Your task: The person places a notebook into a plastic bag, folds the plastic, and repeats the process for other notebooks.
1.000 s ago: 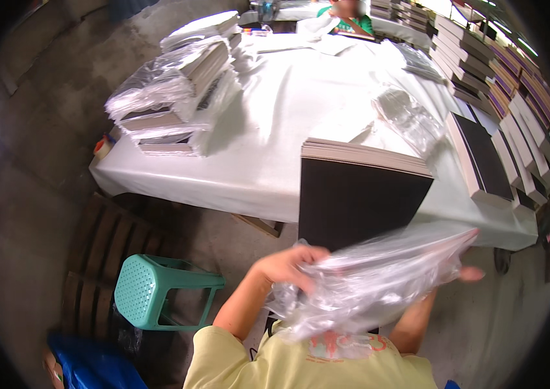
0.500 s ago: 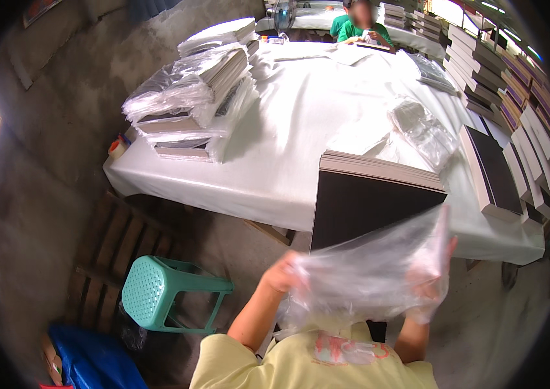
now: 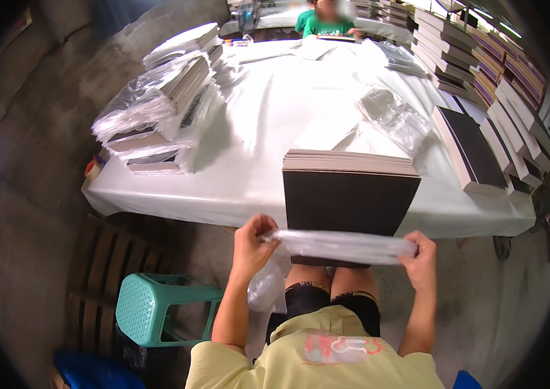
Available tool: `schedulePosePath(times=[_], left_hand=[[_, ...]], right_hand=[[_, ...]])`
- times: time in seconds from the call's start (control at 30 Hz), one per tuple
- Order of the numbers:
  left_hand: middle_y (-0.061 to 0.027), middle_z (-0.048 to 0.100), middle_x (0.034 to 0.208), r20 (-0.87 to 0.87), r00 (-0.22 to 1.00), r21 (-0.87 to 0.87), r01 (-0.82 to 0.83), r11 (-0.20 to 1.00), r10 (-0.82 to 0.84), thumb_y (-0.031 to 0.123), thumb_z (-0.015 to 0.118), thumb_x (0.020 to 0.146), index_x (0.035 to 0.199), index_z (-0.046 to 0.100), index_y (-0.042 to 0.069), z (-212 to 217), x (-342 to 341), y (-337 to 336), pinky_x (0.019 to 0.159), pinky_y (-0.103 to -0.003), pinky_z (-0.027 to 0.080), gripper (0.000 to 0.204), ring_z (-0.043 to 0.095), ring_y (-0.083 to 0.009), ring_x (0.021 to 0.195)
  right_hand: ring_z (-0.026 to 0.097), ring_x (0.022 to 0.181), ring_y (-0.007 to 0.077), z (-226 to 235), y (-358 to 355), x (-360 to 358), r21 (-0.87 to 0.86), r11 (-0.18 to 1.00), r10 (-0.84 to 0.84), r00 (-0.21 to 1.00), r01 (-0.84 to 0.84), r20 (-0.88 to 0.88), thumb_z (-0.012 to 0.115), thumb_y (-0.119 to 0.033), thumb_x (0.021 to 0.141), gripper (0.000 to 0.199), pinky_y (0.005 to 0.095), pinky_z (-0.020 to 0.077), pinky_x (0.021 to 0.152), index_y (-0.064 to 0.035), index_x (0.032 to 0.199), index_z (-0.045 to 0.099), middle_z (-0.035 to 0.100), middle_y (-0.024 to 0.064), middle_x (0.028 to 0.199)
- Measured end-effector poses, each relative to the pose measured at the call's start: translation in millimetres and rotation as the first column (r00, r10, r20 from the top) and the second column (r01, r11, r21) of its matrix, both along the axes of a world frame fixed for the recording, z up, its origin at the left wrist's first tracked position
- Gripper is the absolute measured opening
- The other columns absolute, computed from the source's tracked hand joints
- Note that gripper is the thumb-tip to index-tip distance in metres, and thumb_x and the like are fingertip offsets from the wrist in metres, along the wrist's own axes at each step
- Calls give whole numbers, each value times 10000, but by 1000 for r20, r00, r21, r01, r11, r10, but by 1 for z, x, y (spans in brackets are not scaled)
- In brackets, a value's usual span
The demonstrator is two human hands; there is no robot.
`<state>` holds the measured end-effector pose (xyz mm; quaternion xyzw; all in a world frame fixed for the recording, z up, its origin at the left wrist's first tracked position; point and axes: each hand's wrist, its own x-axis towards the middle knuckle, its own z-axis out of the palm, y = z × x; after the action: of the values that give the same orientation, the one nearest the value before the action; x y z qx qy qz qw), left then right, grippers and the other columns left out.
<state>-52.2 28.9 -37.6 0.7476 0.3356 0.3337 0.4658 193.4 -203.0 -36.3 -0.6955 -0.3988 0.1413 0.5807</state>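
A clear plastic bag (image 3: 346, 245) stretches in a narrow, gathered band between my hands. My left hand (image 3: 254, 243) pinches its left end, and my right hand (image 3: 420, 254) grips the right end. A loose bit of plastic hangs below my left hand. Just beyond the band, a stack of black-faced boards (image 3: 349, 198) with pale edges leans at the near edge of the white-covered table (image 3: 262, 117). The band crosses in front of the lower part of the front black face.
Plastic-wrapped stacks (image 3: 158, 110) stand at the table's left, with a tape roll (image 3: 93, 170) near its corner. Folded plastic bags (image 3: 395, 120) lie beyond the boards. Board stacks (image 3: 472, 152) line the right side. A green stool (image 3: 158, 308) stands lower left. A person in green (image 3: 327, 26) sits at the far end.
The bag has gone from a wide, billowing sheet to a narrow band pulled between my hands. More of the black front board shows. The view has shifted, so the table sits further left.
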Motion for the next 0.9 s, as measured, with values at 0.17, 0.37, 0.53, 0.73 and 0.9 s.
schedulePosePath(times=[0.17,0.37,0.53,0.73,0.9], left_hand=[[-115,426,990,96,950,510,-302,805,296,-24,681,685,1271,434,134,30,64,4,546,-291,433,655,479,-228,850],[-118,455,1037,198,952,747,-302,593,235,-23,689,658,1118,581,115,7,49,-4,485,-250,400,492,485,-211,805],[-132,435,1066,-39,991,813,-43,581,126,-154,591,545,1134,565,82,-49,0,-16,570,-285,534,636,492,-225,970],[-138,386,1181,125,938,642,-325,694,323,21,754,594,1263,448,72,-3,23,-18,487,-266,437,738,513,-192,712],[-105,405,1161,-57,982,596,-111,795,179,87,763,616,1271,431,145,35,47,6,522,-315,431,737,483,-227,754]], right_hand=[[457,734,171,31,53,9,225,852,-524,770,473,363,511,180,633,604,232,402,631,-92,1172,538,403,60,811],[442,770,207,19,40,14,99,891,-424,733,443,532,650,108,612,715,271,422,593,-164,1253,484,400,82,918],[422,636,143,9,31,-1,222,896,-443,745,385,498,758,-1,588,689,281,355,497,-158,1212,511,424,79,970],[380,649,138,3,29,8,146,932,-358,772,333,526,755,58,575,717,236,309,461,-113,1216,485,407,89,1072],[428,674,165,37,40,-1,89,880,-461,791,467,402,782,-52,573,809,294,366,523,-203,1288,435,380,89,1021]])
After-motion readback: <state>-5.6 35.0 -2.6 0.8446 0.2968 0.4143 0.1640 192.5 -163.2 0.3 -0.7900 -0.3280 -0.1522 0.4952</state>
